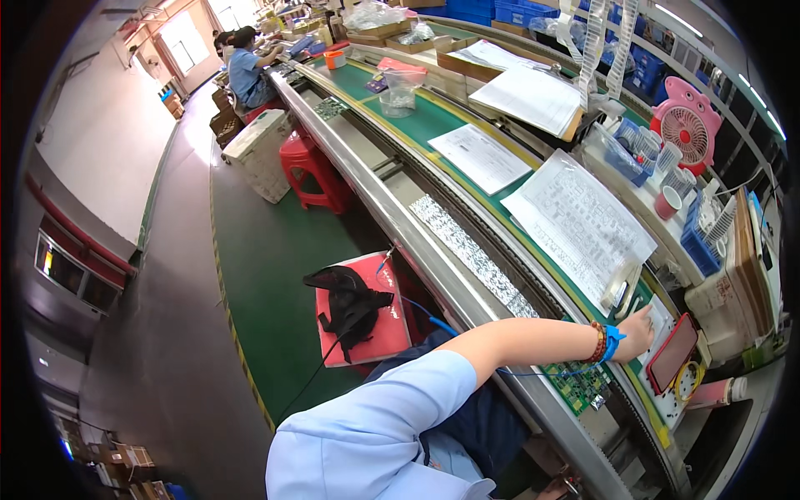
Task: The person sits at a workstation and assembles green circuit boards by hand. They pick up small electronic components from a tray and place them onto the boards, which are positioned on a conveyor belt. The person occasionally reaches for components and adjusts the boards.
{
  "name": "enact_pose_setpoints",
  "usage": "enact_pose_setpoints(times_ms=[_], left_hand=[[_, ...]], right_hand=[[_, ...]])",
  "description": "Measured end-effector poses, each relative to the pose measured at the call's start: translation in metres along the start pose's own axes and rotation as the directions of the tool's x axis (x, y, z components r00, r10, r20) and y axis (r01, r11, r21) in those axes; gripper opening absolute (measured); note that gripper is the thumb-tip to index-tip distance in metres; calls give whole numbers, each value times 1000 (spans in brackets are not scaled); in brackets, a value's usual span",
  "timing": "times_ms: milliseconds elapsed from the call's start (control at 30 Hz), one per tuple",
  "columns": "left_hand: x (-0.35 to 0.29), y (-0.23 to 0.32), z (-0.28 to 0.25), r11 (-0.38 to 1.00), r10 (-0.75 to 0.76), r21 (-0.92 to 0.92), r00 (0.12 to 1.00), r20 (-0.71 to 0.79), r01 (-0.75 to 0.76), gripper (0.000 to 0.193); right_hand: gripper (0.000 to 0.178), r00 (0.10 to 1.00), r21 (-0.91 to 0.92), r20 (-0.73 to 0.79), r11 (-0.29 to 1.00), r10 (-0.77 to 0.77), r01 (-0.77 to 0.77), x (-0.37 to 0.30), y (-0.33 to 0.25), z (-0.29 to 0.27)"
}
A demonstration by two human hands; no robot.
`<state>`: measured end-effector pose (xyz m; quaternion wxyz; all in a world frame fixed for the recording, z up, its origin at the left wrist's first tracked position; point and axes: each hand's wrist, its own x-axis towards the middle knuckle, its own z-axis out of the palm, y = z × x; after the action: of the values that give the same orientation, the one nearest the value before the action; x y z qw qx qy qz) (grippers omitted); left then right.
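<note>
My left arm, in a light blue sleeve, reaches right across the conveyor line. On its wrist are a beaded bracelet and a blue strap (613, 342) with a blue cord. My left hand (637, 335) is over a white surface (657, 327) strewn with small dark parts. At least one finger is stretched out, and I see nothing held. Beneath my forearm lies a green circuit board (581, 385) on the conveyor. Beside the hand is a flat red-framed rectangular thing (672, 354). A patch of skin shows at the lower edge, perhaps my right hand (553, 490), its fingers hidden.
Printed sheets (581, 225) lie along the green bench. Blue bins (702, 237) with clear cups, a pink fan (685, 125) and a pink bottle (715, 393) stand right. A black bag (346, 304) rests on a red stool (379, 329). Another person (244, 73) sits far off.
</note>
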<state>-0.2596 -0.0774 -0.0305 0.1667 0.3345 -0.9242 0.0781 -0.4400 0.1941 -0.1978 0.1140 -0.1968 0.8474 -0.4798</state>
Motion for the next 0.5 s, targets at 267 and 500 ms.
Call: enact_pose_setpoints(times_ms=[267,500], left_hand=[[2,-8,-10,986,50,-146,983,-176,-76,6],[-47,-12,-105,742,-195,-654,884,-426,-151,12]], right_hand=[[19,943,21,-174,956,-284,292,-7,-87,-40],[18,802,24,-389,865,-453,501,-33,-135,-104]])
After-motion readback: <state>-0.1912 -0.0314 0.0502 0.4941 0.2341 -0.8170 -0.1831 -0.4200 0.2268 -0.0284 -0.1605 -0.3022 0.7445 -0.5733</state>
